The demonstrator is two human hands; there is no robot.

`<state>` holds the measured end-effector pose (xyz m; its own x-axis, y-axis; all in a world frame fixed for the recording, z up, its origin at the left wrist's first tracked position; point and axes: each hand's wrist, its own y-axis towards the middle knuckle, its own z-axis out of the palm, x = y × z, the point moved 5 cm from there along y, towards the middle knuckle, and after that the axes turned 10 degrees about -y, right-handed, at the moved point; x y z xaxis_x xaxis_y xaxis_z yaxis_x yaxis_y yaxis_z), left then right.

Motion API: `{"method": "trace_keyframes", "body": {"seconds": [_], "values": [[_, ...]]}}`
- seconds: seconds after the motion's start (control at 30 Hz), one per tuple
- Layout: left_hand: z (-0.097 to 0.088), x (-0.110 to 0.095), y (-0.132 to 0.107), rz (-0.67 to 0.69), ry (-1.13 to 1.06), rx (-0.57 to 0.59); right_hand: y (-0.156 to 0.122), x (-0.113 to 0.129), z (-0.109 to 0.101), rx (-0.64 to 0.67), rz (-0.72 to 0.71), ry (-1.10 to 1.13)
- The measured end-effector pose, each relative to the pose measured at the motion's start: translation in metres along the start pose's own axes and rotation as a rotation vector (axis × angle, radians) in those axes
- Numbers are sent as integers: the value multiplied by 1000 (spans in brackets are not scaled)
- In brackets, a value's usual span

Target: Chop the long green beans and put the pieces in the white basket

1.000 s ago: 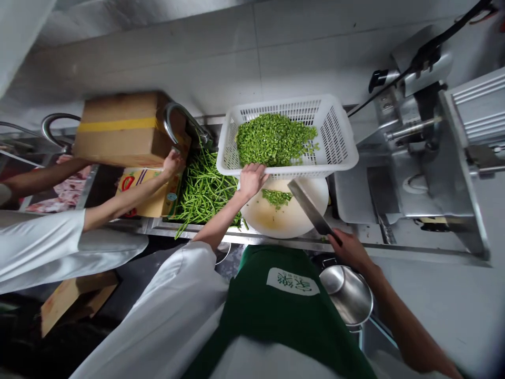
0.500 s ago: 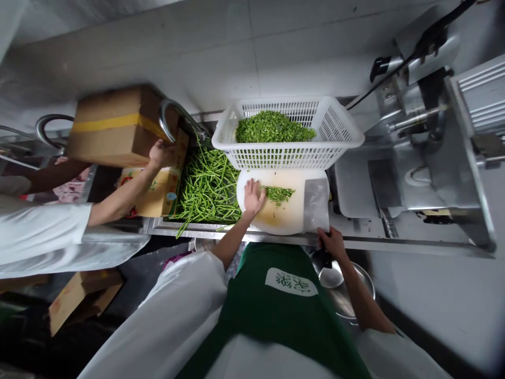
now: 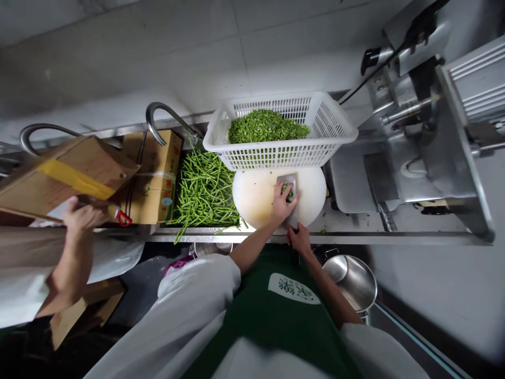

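On the round white cutting board (image 3: pixel 252 197), my left hand (image 3: pixel 282 204) lies with its fingers spread over a small heap of chopped green stalks (image 3: pixel 290 193) on a cleaver's blade (image 3: pixel 293 217). My right hand (image 3: pixel 300 239) is wrapped round the cleaver's handle at the board's near edge; the handle is mostly hidden. Behind the board, a white slotted basket (image 3: pixel 284 153) holds a mound of chopped green pieces (image 3: pixel 264 128). Long, thin uncut green stalks (image 3: pixel 205 189) fill the sink section left of the board.
At the left, a co-worker's hand (image 3: pixel 81 216) holds a tilted cardboard box (image 3: pixel 87 163). Another carton (image 3: pixel 158 184) stands beside the stalks, near a curved tap (image 3: pixel 155 123). Right are a second cleaver (image 3: pixel 376 179) and a metal machine (image 3: pixel 453 142). A steel pot (image 3: pixel 355 284) stands below.
My right hand has brought the cleaver left from the board's right edge. My left hand has moved right, over the chopped pieces on the blade. The co-worker's box has shifted left and tilted.
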<state>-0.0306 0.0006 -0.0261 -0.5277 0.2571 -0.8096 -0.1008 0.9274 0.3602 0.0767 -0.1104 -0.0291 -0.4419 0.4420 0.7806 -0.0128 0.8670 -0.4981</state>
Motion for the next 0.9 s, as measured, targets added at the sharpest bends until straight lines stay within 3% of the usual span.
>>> {"method": "trace_keyframes", "body": {"seconds": [0.13, 0.23, 0.33, 0.4, 0.47, 0.53, 0.63, 0.7, 0.8, 0.83, 0.9], "values": [[-25, -60, -4, 207, -144, -38, -46, 2, -17, -69, -28, -25], [-54, -110, 14, 301, -224, -50, -68, 37, -36, -131, -107, -78], [-82, -141, 64, 390, -229, -82, -63, 97, -53, -198, -270, -42], [-94, -144, 113, 435, -211, -119, -52, 135, -65, -248, -348, -1], [-101, -132, 170, 433, -179, -139, -44, 157, -78, -285, -374, 37], [-106, -109, 227, 357, -114, -105, -45, 161, -92, -323, -371, 39], [-120, -66, 290, 114, 54, 146, -61, 137, -114, -380, -341, -51], [-148, -39, 310, -51, 192, 201, -73, 107, -129, -391, -266, -131], [-217, -8, 318, -214, 366, -12, -84, 64, -147, -393, -173, -294], [-238, 4, 316, -310, 363, -69, -87, 52, -151, -397, -152, -342], [-266, 35, 301, -641, 210, -28, -89, 32, -153, -380, -119, -401]]}}
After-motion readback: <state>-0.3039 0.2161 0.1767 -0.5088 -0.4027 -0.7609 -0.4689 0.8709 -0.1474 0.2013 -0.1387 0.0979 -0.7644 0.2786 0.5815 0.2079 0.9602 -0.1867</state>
